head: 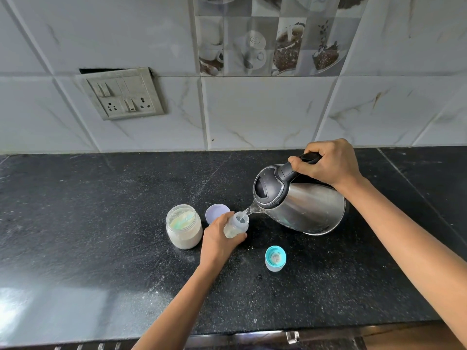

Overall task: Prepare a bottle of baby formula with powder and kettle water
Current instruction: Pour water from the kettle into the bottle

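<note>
A small clear baby bottle [237, 224] stands open on the black counter [101, 210], with my left hand [218, 238] wrapped around its body. My right hand [331, 161] grips the black handle of a steel kettle [303, 203], which is tilted to the left. Water runs from its spout into the bottle's mouth. Left of the bottle is an open clear jar of pale powder [184, 227] with a scoop lying in it. The jar's lilac lid [216, 213] lies behind my left hand. The bottle's teal teat cap [275, 258] rests on the counter in front of the kettle.
A tiled wall rises behind the counter, with a switch and socket plate [123, 93] at upper left. Fine powder specks dust the counter around the jar. The counter's front edge [252, 332] runs along the bottom.
</note>
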Demonstrator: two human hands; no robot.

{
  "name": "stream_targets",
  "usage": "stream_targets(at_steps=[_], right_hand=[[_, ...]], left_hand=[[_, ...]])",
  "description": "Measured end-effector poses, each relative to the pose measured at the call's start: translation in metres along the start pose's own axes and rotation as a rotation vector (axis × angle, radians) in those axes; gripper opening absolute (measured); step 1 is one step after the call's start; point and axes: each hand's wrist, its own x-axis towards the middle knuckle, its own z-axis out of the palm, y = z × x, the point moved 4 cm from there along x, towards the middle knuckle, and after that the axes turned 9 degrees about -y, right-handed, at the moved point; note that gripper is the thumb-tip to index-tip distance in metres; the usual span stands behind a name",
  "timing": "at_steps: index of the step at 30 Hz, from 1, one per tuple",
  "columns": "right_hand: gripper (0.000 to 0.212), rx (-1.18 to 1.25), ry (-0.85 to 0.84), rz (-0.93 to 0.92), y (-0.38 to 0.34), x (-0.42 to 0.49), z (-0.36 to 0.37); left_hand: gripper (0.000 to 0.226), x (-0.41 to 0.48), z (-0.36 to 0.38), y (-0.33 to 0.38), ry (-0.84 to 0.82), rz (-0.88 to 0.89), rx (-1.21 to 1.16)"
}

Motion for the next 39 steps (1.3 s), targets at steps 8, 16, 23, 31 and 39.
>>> stream_targets(at_steps=[8,16,23,31,39], right_hand=[[0.055,-0.004,-0.005,-0.002,-0.001,-0.002,-0.007],[0.057,-0.033,-0.014,-0.005,0.0,-0.003,-0.008],[0.058,-0.049,0.006,0.008,-0.001,-0.002,-0.01],[0.058,-0.059,0.005,-0.021,0.0,0.002,-0.014],[0.056,-0.06,0.015,-0.02,0.002,0.004,-0.015]], left_hand=[[0.055,0.0,0.002,0.001,-0.015,-0.001,-0.022],[0.056,-0.001,0.006,0.002,-0.018,-0.006,-0.05],[0.052,-0.002,0.007,0.008,-0.021,-0.009,-0.082],[0.052,0.0,0.01,0.009,-0.02,-0.018,-0.099],[0.052,0.001,0.012,0.009,-0.018,-0.015,-0.115]])
